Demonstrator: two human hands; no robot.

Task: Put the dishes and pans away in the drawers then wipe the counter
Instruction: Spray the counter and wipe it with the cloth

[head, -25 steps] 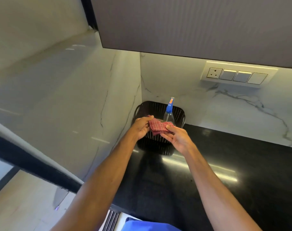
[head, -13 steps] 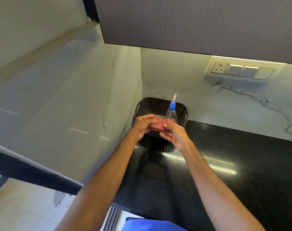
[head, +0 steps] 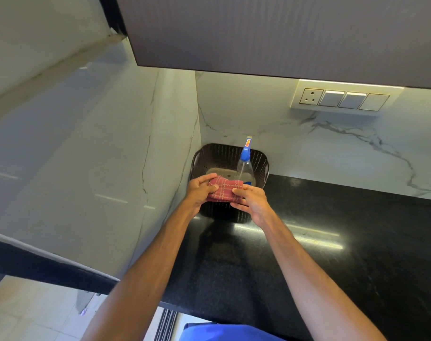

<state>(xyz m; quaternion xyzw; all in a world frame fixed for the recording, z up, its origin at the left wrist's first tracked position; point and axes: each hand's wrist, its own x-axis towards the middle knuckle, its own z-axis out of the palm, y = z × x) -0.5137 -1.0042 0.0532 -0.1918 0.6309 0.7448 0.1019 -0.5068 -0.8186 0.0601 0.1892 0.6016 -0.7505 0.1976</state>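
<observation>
Red checked cloth point(head: 225, 191), folded into a small pad, was held just over the near rim of the basket point(head: 210, 155), which sat in the corner where the two marble walls met. The left hand point(head: 199, 191) gripped the cloth's left end with its fingers curled over the top. The right hand point(head: 253, 202) pinched the other end between thumb and fingers. Inside the basket, towards its back right, a spray bottle point(head: 245, 166) with a blue nozzle stood upright, just behind the cloth. The black counter point(head: 332, 244) ran out in front of the basket and to its right, glossy, with no dishes or pans showing on it, so the wiping seemed to be the part in hand. Whether the cloth was coming out of the basket or going in could not be told.

The bottle was the nearest risk, I judged. The right hand was close to it, and a careless sweep could tip it against the basket wall or out onto the counter. The basket looked light, so a hand catching its rim might drag it. If one hand let go early, the cloth could fall open and trail over the rim.
</observation>
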